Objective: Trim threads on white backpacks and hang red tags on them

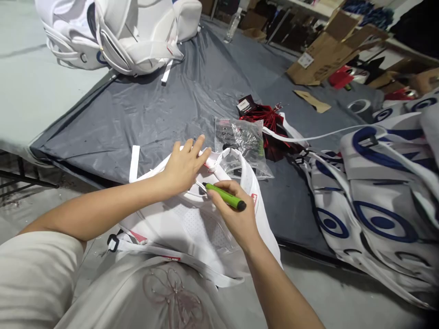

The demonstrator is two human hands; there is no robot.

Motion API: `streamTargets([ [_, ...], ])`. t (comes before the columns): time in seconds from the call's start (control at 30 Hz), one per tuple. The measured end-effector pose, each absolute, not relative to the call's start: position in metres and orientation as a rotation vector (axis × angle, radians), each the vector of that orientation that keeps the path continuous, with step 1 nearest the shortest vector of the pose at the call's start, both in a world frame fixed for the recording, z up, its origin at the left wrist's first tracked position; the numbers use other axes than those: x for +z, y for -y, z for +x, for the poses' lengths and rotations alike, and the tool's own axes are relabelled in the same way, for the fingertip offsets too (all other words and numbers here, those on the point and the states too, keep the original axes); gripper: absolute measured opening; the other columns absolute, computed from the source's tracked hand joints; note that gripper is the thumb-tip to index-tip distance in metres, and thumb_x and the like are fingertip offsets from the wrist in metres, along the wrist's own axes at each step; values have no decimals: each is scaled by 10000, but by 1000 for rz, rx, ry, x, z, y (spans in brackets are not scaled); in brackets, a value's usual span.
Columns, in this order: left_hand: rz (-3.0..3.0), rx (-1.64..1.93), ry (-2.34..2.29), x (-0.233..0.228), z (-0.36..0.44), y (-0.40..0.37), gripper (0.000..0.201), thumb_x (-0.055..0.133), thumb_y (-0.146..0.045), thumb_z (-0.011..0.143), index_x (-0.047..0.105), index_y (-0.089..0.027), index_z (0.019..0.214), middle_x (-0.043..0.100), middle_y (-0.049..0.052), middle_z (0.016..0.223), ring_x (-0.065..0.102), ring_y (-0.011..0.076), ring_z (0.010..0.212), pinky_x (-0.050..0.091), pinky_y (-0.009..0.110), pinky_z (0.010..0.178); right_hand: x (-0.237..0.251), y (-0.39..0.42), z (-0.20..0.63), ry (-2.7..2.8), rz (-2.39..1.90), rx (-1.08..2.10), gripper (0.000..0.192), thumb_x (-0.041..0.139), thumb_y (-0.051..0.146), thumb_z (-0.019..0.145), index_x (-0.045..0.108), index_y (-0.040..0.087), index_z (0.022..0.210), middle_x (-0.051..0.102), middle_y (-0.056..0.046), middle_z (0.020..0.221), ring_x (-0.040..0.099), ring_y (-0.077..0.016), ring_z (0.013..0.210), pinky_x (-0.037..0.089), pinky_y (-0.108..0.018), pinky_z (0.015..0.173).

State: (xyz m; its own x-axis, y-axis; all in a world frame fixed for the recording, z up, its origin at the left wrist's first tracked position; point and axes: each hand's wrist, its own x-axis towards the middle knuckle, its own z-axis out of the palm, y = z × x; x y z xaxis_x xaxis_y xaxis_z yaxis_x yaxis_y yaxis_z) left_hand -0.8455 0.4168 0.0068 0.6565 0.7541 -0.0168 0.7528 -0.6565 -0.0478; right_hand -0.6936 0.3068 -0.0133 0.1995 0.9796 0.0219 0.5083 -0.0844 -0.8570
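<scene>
Head view: white bag panel [192,219] was pinned flat by the left hand [183,167], probably for steadiness, while a green-handled tool [224,196] was gripped by the right hand [236,214].

- The bag panel [202,224] lies on the near edge of the sheet [154,109], partly over the person's lap.
- The left hand [185,167] rests on the panel's far end; the right hand [236,214], just right of it, holds a pen-like tool [224,196] over the panel.
- A plastic pouch [242,141] lies just behind the panel.
- A pile of printed panels [380,201] lies to the right.
- Finished bags [120,32] lie at the far left of the sheet.
- Cardboard boxes [329,50] stand far right, behind.
</scene>
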Motion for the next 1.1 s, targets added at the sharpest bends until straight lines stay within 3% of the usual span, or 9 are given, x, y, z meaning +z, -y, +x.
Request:
streamTargets([
  [0.1, -2840, 50, 1280, 6, -846, -417, 774, 661, -301, 862, 285, -196, 1531, 139, 171, 1662, 351, 357, 1389, 406, 475, 1006, -10, -313, -687, 1635, -1685, 842, 222, 727, 361, 830, 714, 216, 997, 739, -30, 951, 670, -202, 869, 510, -320, 782],
  [0.2, -2838, 37, 1262, 4, -846, -420, 748, 642, -295, 874, 297, -187, 1529, 161, 172, 1656, 392, 356, 1351, 420, 474, 978, -3, -314, -682, 1890, -1704, 799, 350, 756, 376, 810, 732, 238, 1130, 743, -58, 1021, 662, -244, 982, 515, -363, 855],
  [0.43, -2823, 37, 1263, 0, -844, -422, 718, 623, -319, 886, 311, -202, 1522, 179, 159, 1654, 408, 334, 1331, 407, 456, 978, -3, -312, -692, 2020, -1844, 573, 311, 604, 241, 870, 739, 180, 1143, 730, -94, 948, 660, -253, 935, 521, -383, 844],
  [1.1, -2859, 30, 1203, -1, -846, -428, 706, 628, -282, 871, 340, -151, 1501, 227, 193, 1627, 429, 352, 1306, 425, 478, 958, -17, -308, -714, 1912, -1778, 445, 307, 565, 235, 871, 735, 174, 1119, 755, -93, 1011, 687, -255, 954, 508, -423, 910],
])
